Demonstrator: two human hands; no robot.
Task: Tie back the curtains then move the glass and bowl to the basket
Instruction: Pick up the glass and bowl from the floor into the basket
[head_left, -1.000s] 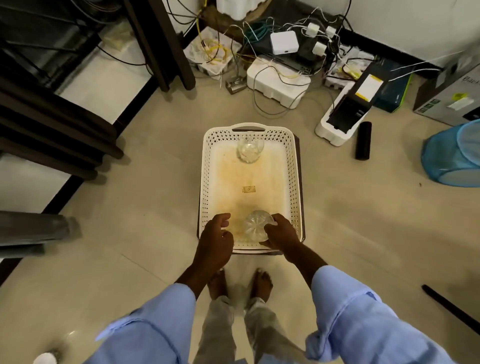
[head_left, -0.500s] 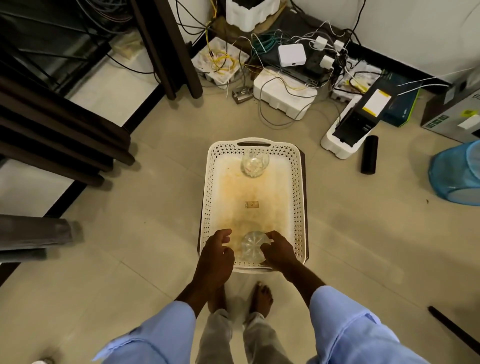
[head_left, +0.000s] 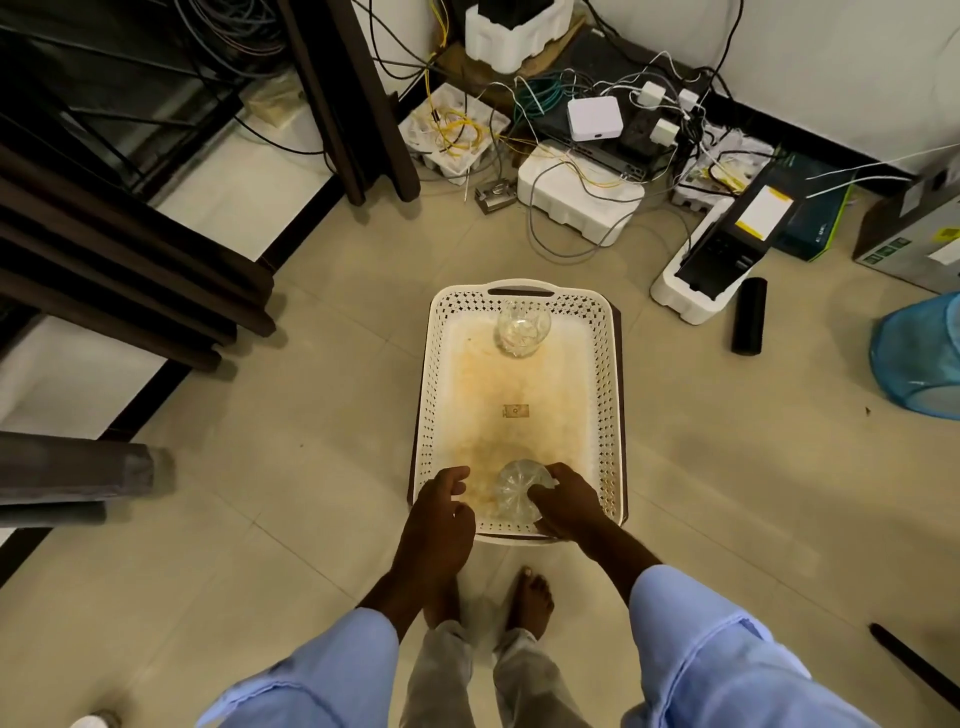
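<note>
A cream perforated basket (head_left: 613, 395) sits on the tiled floor in front of my feet. A clear glass (head_left: 523, 330) stands inside it at the far end. At the near end, a clear ribbed glass bowl (head_left: 514, 488) lies tilted, and my right hand (head_left: 566, 506) grips its right side. My left hand (head_left: 439, 514) hovers over the basket's near left corner, fingers loosely curled and holding nothing. No curtains appear in this view.
Dark furniture legs (head_left: 130, 291) stand at the left. Cables, white foam blocks (head_left: 579, 200) and boxes crowd the far wall. A black cylinder (head_left: 749, 323) and a blue mesh bin (head_left: 919, 358) lie at the right. A dark stick (head_left: 914, 665) lies near right.
My right hand has carried the bowl lower into the basket's near end. My head has tilted up, so more of the far wall shows. The left hand has stayed put.
</note>
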